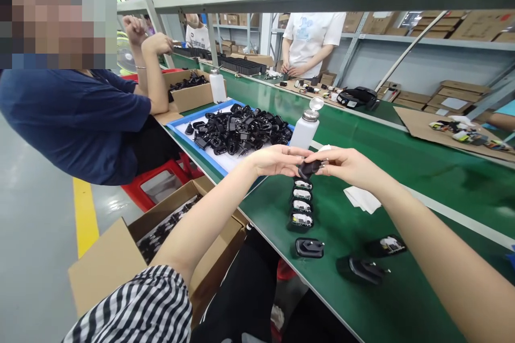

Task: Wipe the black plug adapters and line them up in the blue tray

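Observation:
My left hand (278, 161) and my right hand (346, 167) meet over the green bench, fingers closed on one small black plug cover (308, 169). Its metal pins point toward my right fingers. Just below stands a row of open black charger housings (302, 206), with white parts showing inside. Nearer to me are a charger with a two-pin cover (309, 248), another charger with pins (364, 270) tilted on the bench, and an open housing (389, 245). Beyond my left hand, a blue-rimmed tray (192, 146) holds a heap of black plug covers (237, 127).
A white pump bottle (304, 131) stands behind my hands, its lid up; a white cloth (362, 199) lies right. An open carton (116, 249) of black parts sits below left. A person in dark blue (80, 118) sits at left; another in white (308, 37) works across the bench.

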Tool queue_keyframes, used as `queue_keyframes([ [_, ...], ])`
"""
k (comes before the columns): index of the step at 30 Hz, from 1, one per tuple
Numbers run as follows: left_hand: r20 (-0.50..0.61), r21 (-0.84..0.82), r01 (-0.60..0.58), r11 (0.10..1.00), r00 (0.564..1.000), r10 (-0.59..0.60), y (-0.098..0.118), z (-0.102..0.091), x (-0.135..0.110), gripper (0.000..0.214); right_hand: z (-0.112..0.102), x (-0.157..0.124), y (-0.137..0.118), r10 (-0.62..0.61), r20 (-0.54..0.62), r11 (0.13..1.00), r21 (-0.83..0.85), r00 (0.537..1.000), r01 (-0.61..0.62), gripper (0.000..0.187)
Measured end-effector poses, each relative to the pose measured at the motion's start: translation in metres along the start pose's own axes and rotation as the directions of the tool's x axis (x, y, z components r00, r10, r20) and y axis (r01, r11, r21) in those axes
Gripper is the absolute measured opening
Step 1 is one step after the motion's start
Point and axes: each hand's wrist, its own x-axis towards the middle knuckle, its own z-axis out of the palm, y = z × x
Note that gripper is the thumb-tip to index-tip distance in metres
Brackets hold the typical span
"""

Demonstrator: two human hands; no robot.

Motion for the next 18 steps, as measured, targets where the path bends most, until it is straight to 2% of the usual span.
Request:
queue_keyframes([
  [4, -0.034, -0.021, -0.002, 1.0, 0.999, 0.002, -0.004, 0.007, 0.007, 0.036, 0.005, -0.002, 0.003, 0.085, -0.109, 0.996, 0.046, 0.99, -0.081, 0.035],
  [7, -0.164, 0.024, -0.08, 0.996, 0.983, 0.083, -0.012, 0.015, 0.009, 0.033, 0.007, -0.007, 0.005, 0.156, -0.189, 0.986, 0.079, 0.969, -0.144, 0.025],
  [8, -0.237, 0.063, -0.122, 0.991, 0.962, 0.133, -0.015, 0.018, 0.009, 0.029, 0.007, -0.008, 0.006, 0.171, -0.167, 0.983, 0.091, 0.971, -0.157, 0.022],
  [11, -0.427, 0.227, -0.205, 0.952, 0.858, 0.287, -0.029, 0.024, 0.012, 0.022, 0.007, -0.012, 0.014, 0.204, 0.009, 0.971, 0.124, 0.979, -0.203, 0.028],
  [12, -0.457, 0.283, -0.206, 0.937, 0.83, 0.32, -0.034, 0.026, 0.014, 0.021, 0.008, -0.013, 0.019, 0.21, 0.037, 0.972, 0.101, 0.977, -0.213, 0.029],
  [14, -0.484, 0.395, -0.168, 0.903, 0.797, 0.361, -0.045, 0.026, 0.016, 0.022, 0.013, -0.013, 0.029, 0.217, 0.004, 0.976, -0.026, 0.976, -0.217, 0.026],
  [16, -0.489, 0.506, -0.097, 0.857, 0.786, 0.378, -0.054, 0.024, 0.017, 0.022, 0.02, -0.013, 0.039, 0.21, -0.06, 0.957, -0.189, 0.976, -0.218, 0.018],
  [18, -0.489, 0.576, -0.021, 0.817, 0.792, 0.365, -0.059, 0.019, 0.016, 0.023, 0.025, -0.013, 0.047, 0.202, -0.071, 0.929, -0.302, 0.977, -0.214, 0.015],
])
